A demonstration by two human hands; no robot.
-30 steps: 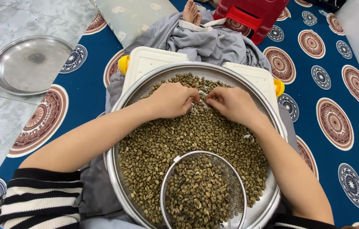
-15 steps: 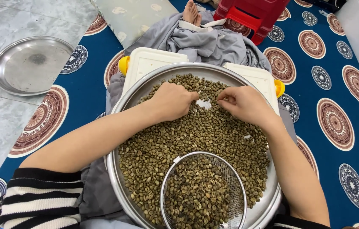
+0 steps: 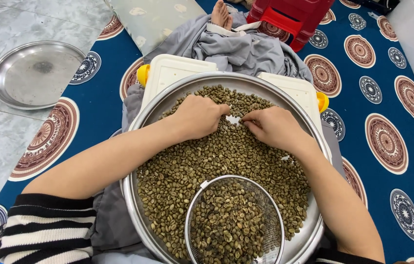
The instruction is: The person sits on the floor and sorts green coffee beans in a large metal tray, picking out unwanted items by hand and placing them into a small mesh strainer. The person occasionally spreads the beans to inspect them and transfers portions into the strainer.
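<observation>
a blue patterned mat (image 3: 392, 88) fills most of the frame, with an empty steel plate (image 3: 33, 73) at upper left. at centre sits a wide steel tray (image 3: 309, 239) covered in green coffee beans (image 3: 192, 166). a round mesh sieve (image 3: 234, 220) at lower centre already holds a heap of beans, a small share judged against the spread left in the tray. the left hand (image 3: 197, 116) lies curled on the beans; the right hand (image 3: 273, 128) pinches narrowly at the small bare patch in upper centre, and whether it holds a bean cannot be told.

glossy metal tray (image 3: 301, 247), wire-mesh sieve (image 3: 265, 205)
</observation>
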